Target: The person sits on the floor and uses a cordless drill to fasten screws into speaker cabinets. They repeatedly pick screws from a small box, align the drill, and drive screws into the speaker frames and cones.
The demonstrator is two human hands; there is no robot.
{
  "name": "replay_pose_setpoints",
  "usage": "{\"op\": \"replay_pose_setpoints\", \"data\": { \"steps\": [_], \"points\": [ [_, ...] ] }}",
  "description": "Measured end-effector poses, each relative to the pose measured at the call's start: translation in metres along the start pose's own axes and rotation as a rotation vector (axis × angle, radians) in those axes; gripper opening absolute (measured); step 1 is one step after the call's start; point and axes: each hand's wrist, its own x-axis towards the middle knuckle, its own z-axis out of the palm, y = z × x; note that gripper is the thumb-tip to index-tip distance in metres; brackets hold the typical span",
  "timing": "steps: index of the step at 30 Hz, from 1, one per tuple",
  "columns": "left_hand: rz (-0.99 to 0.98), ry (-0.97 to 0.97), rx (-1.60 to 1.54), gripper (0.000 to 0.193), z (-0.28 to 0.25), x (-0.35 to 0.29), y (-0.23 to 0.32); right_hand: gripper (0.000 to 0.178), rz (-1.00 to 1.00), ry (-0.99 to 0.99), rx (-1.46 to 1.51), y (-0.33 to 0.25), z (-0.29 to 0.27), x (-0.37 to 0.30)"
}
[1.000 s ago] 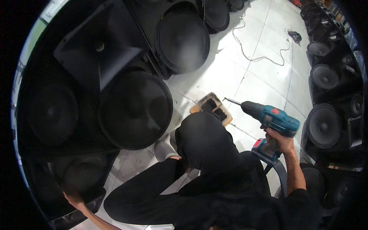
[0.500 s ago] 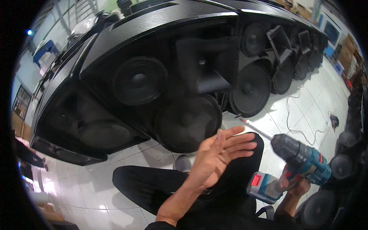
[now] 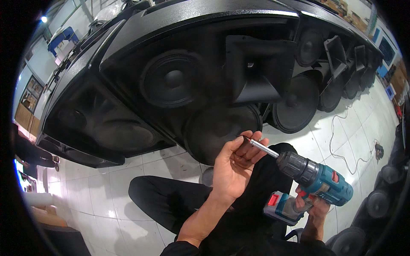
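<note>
- A row of black loudspeaker cabinets (image 3: 209, 89) stands across the white tiled floor (image 3: 98, 200), in front of the person.
- The teal-and-black cordless drill (image 3: 316, 177) is held above the lap, pointing toward the left hand; the markings on its casing are too small to read.
- The left hand (image 3: 234, 173) is half curled, thumb and fingers around the bit's tip; whether it pinches anything I cannot tell.
- The right hand (image 3: 317, 209) grips the drill's handle.
- A silver bit (image 3: 264, 147) extends from the chuck.
</note>
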Motion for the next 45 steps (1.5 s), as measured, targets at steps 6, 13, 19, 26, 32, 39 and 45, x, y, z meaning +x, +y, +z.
{"op": "replay_pose_setpoints", "data": {
  "steps": [6, 13, 19, 26, 32, 39, 45],
  "points": [
    [-0.022, 0.017, -0.058, 0.026, -0.004, 0.005, -0.002, 0.064, 0.017, -0.023, 0.007, -0.002, 0.004, 0.003],
    [0.006, -0.051, 0.01, 0.032, -0.008, 0.007, -0.006, 0.065, 0.055, -0.02, 0.026, -0.007, 0.008, -0.003],
    [0.186, -0.158, 0.278, 0.036, -0.02, 0.011, -0.013, 0.061, 0.043, -0.03, 0.069, -0.015, 0.02, -0.001],
    [0.067, -0.36, 0.178, 0.042, -0.03, 0.019, -0.024, 0.067, 0.015, 0.14, -0.005, -0.002, -0.012, -0.031],
    [0.048, -0.411, 0.592, 0.052, -0.027, 0.025, -0.027, 0.074, -0.023, 0.206, -0.096, -0.01, -0.059, -0.054],
    [0.637, 0.009, 1.596, 0.034, -0.041, 0.029, 0.05, 0.05, -0.207, 0.432, -0.034, -0.025, -0.078, -0.041],
    [0.568, 0.27, 1.723, 0.027, -0.061, 0.005, 0.092, 0.028, -0.107, 0.897, -0.582, 0.03, -0.125, -0.022]
  ]
}}
